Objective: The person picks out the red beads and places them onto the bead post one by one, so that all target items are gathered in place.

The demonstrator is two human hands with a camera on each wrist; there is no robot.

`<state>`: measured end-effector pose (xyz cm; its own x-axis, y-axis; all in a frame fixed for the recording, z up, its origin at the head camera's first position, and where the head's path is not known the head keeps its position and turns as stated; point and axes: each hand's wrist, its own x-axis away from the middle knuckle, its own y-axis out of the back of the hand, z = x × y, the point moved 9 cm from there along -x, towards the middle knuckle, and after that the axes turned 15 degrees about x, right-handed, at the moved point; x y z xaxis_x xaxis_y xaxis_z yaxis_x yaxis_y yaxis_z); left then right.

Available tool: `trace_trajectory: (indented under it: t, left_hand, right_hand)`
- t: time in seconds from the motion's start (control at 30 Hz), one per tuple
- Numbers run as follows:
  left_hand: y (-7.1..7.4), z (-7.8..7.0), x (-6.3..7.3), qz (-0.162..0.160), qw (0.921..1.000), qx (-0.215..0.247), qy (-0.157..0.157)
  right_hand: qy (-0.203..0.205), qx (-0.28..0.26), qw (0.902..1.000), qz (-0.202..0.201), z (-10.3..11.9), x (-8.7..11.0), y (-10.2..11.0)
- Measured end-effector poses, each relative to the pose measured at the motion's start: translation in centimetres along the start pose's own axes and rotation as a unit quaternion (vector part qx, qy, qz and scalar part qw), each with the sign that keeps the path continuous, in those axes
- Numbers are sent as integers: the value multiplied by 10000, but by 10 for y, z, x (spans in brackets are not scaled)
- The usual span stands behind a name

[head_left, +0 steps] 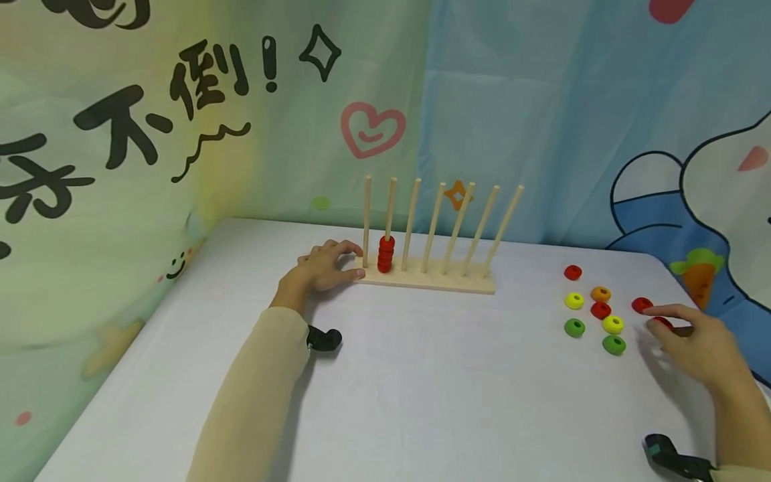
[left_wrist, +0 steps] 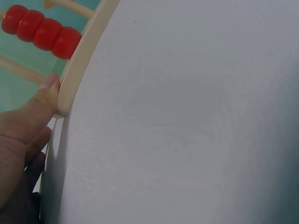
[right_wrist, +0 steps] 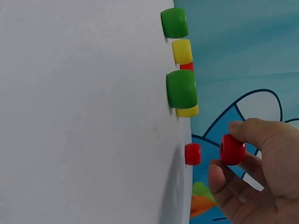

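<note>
A wooden peg stand [head_left: 427, 280] with several upright pegs stands at the back of the table. Several red beads [head_left: 385, 256] are stacked on its second peg from the left. My left hand [head_left: 325, 266] grips the left end of the base, its thumb [left_wrist: 50, 83] on the front side. At the far right, my right hand [head_left: 701, 341] pinches a red bead [right_wrist: 232, 150] between thumb and fingers, raised off the table. Another red bead [head_left: 642, 305] lies just beyond those fingertips.
Loose beads lie left of my right hand: green [head_left: 575, 327], yellow [head_left: 574, 300], orange [head_left: 600, 294] and red [head_left: 573, 272] ones. A printed cloth backdrop [head_left: 506, 100] hangs behind the white table [head_left: 452, 388]. Dark wrist devices [head_left: 324, 339] sit at both cuffs.
</note>
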<state>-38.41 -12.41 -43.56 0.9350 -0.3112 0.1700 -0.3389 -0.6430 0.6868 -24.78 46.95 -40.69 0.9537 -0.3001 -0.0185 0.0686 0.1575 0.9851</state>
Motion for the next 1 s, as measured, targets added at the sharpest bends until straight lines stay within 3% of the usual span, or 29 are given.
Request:
trace_trajectory:
  t: [0.2, 0.47, 0.67, 1.0]
  left_hand:
    - [0, 2, 0, 4, 10000, -27, 40]
    - [-1, 1, -1, -14, 10000, 0, -30]
    - [2, 0, 0, -17, 10000, -28, -6]
    - [-1, 0, -2, 36, 10000, 6, -60]
  right_hand:
    - [100, -84, 9992, -388, 15, 4, 12]
    - [290, -61, 9988, -401, 24, 5, 13]
    - [331, -273, 9968, -668, 32, 3, 20]
    - [963, -390, 9919, -737, 50, 7, 22]
